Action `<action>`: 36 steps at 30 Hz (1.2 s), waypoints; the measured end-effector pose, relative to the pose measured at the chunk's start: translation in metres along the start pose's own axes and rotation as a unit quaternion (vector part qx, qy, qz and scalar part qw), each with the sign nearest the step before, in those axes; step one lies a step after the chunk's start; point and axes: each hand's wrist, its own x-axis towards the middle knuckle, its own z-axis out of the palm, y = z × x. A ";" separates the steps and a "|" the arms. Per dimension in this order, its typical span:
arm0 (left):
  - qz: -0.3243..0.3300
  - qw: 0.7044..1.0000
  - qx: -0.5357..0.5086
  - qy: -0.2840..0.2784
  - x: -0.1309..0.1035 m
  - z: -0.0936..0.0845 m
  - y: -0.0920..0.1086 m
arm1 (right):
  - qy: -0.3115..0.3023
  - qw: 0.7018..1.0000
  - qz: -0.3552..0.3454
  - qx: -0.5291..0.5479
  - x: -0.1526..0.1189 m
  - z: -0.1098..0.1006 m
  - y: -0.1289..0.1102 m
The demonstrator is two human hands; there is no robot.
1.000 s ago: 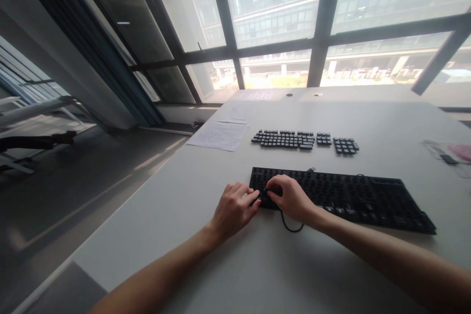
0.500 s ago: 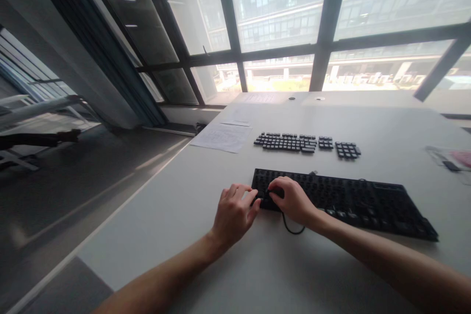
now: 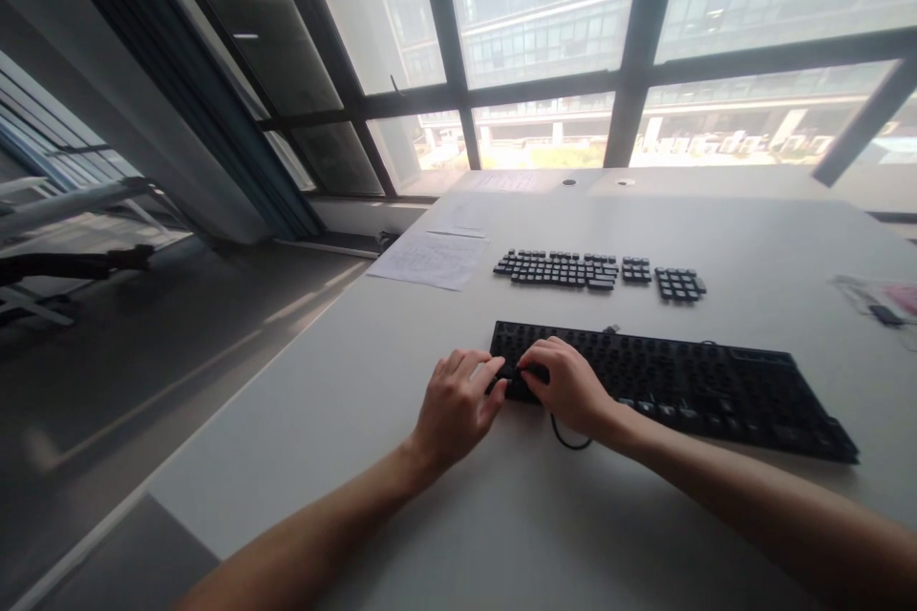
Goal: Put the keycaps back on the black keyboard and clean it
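A black keyboard base (image 3: 688,382), most of its keycaps off, lies across the white desk. My left hand (image 3: 458,404) is at its left end, thumb and fingers curved round the lower left corner. Just to the right, my right hand (image 3: 565,385) is closed in a pinch over the same end; what its fingertips hold is too small to name. Behind the base, loose black keycaps (image 3: 563,269) lie in rows, with further groups of keycaps (image 3: 679,284) to their right. A black cable (image 3: 569,445) loops out below my right hand.
Papers (image 3: 430,258) lie on the desk (image 3: 344,382) at the back left. A dark cable piece (image 3: 886,315) and a pink item (image 3: 901,294) are at the far right. Windows stand behind the desk.
The view has shifted slightly, so the desk and keyboard appear a little higher. Both hands stay at the keyboard's left end, with my right fingertips slightly nearer my left hand.
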 end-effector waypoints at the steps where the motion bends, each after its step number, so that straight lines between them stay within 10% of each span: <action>1: -0.003 1.000 -0.004 0.002 0.000 0.000 -0.001 | 0.001 1.000 -0.005 0.001 0.000 0.000 0.000; 36: -0.011 0.998 -0.056 -0.032 0.001 0.008 -0.005 | -0.056 0.992 -0.112 -0.016 0.010 -0.010 0.004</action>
